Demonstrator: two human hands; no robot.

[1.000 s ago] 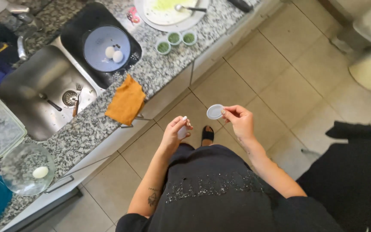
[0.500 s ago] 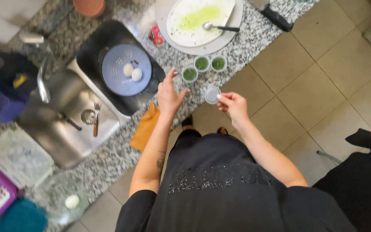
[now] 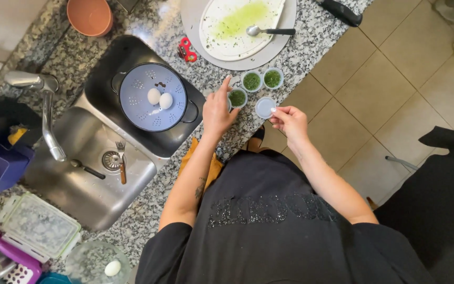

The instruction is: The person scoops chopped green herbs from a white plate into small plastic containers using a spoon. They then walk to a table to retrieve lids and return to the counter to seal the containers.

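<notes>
**Three little herb cups, one lid in the fingers**

Two fingertips and the thumb of the right hand (image 3: 290, 120) pinch a small round translucent lid (image 3: 265, 107) by its near edge, holding it flat just past the lip of the granite counter (image 3: 311, 47), close beside the cups. The left hand (image 3: 217, 110) rests against the nearest small cup of chopped green herbs (image 3: 237, 98), fingers curled round its near side and forefinger stretched up past it; whether it truly clasps the cup or only steadies it cannot be told from above.

Two more herb cups (image 3: 251, 81) (image 3: 272, 78) stand just beyond, touching or nearly so. Behind them lies a white cutting board (image 3: 237, 26) smeared green, set on a round grey mat, with a spoon (image 3: 269, 31) on it. A red clip-like tool (image 3: 186, 50) lies beside the mat. To the left a pale blue colander (image 3: 137, 108) holding two eggs (image 3: 160, 99) sits in a black pan, next to the steel sink (image 3: 80, 179) with its faucet.

By its look the lid is light, thin and slightly flexible plastic, so an edge pinch such as this one suits it. The cup seems light too and easy to tip; a hold round its wall, low down, would keep it steady.
</notes>
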